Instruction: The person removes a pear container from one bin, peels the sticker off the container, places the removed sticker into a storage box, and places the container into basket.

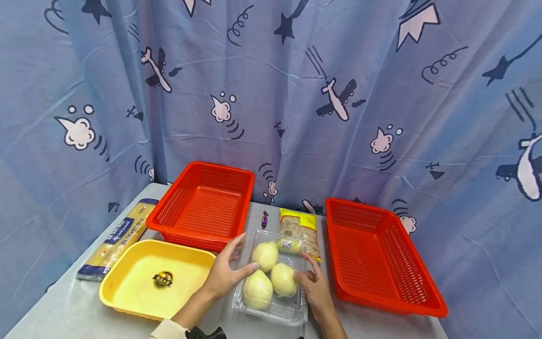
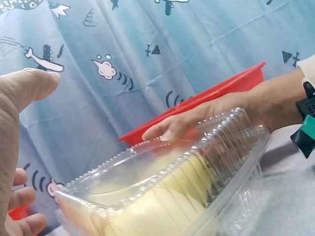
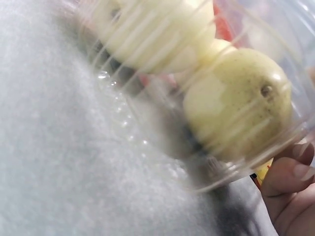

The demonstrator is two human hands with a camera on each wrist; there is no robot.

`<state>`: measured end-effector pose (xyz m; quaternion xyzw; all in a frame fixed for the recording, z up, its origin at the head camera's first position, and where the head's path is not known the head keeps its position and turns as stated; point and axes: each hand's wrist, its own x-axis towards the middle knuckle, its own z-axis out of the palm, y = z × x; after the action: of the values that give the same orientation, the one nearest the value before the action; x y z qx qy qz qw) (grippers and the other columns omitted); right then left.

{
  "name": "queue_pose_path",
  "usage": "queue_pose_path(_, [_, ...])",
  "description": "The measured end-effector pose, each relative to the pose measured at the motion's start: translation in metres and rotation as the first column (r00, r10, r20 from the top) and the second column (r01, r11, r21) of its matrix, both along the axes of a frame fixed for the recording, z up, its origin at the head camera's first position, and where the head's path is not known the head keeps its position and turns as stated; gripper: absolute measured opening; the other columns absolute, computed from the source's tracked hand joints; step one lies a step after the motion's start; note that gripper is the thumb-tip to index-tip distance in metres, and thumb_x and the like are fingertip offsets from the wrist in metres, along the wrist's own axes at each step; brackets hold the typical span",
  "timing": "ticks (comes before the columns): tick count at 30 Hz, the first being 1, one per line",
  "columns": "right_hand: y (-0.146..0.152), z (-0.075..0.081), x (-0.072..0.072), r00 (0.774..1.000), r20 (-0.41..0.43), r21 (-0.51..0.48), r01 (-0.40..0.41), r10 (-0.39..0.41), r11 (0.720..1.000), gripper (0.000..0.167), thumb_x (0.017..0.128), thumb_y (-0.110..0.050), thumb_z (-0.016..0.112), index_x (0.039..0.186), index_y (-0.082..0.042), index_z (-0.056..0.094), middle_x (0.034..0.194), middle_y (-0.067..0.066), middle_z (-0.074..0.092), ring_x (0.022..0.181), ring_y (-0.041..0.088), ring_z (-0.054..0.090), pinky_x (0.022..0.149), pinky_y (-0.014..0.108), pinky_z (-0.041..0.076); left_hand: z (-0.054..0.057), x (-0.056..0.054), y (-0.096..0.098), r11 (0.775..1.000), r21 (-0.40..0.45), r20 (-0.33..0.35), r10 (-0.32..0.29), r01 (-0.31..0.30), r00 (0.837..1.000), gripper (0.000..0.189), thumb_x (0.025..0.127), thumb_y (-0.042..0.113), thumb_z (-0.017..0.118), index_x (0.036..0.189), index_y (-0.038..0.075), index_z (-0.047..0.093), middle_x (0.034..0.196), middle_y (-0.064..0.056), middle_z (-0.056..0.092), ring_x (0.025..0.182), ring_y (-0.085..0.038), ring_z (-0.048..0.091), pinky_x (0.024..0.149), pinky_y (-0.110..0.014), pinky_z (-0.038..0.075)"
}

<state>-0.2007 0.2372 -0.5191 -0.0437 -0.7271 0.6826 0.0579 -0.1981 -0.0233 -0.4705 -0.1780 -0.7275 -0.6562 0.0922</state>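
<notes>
A clear plastic clamshell box (image 1: 288, 305) holds three pale yellow pears (image 1: 258, 289). A small yellow printed item (image 1: 289, 245) shows at its far end; whether it lies inside or behind cannot be told. My right hand (image 1: 315, 289) grips the box's right side, thumb on top; in the right wrist view its fingertips (image 3: 302, 172) are against the plastic. On the opposite side my left hand (image 1: 226, 270) is spread, thumb near the box's edge. In the left wrist view the left thumb (image 2: 39, 86) and fingers stand apart from the box, which looks tilted there.
A yellow basin (image 1: 190, 292) and a red basket (image 1: 203, 235) stand left, beside a long noodle-like packet (image 1: 123, 240). Another red basket (image 1: 368, 292) is at right. Behind the box lie a purple-wrapped candy (image 1: 265, 220) and a yellow-topped bag (image 1: 311, 230). A patterned curtain (image 1: 271, 94) hangs behind.
</notes>
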Motion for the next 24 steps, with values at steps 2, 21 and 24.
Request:
queue_pose_path(2, [0.000,0.000,0.000,1.000,0.000,-0.002,-0.001,0.001,1.000,0.058,0.086,-0.005,0.069,0.139,-0.017,0.050,0.067,0.002,0.045,0.060,0.012,0.044,0.052,0.022,0.038,-0.002,-0.001,0.002,1.000,-0.011,0.014,0.006,-0.006,1.000,0.076,0.078,0.022,0.078,0.144,0.007,0.043,0.140,-0.017,0.046,0.120,-0.037,0.046,0.096,-0.058,0.038])
queue_pose_path(21, [-0.002,0.007,0.002,1.000,0.020,0.034,0.002,-0.003,0.999,0.061,0.087,-0.007,0.068,0.143,-0.016,0.046,0.068,0.003,0.046,0.061,0.013,0.044,0.053,0.023,0.037,-0.022,-0.013,0.021,0.976,-0.204,0.084,0.100,-0.081,0.991,0.076,0.079,0.038,0.076,0.140,0.000,0.048,0.138,-0.026,0.044,0.125,-0.045,0.041,0.100,-0.061,0.033])
queue_pose_path(24, [-0.002,0.008,0.003,1.000,0.025,0.033,-0.001,0.000,0.999,0.061,0.087,-0.008,0.068,0.144,-0.015,0.045,0.069,0.003,0.047,0.063,0.014,0.045,0.054,0.023,0.038,-0.023,-0.013,0.024,0.977,-0.202,0.099,0.093,-0.072,0.991,0.076,0.079,0.037,0.075,0.138,-0.002,0.048,0.139,-0.028,0.041,0.126,-0.047,0.039,0.101,-0.062,0.031])
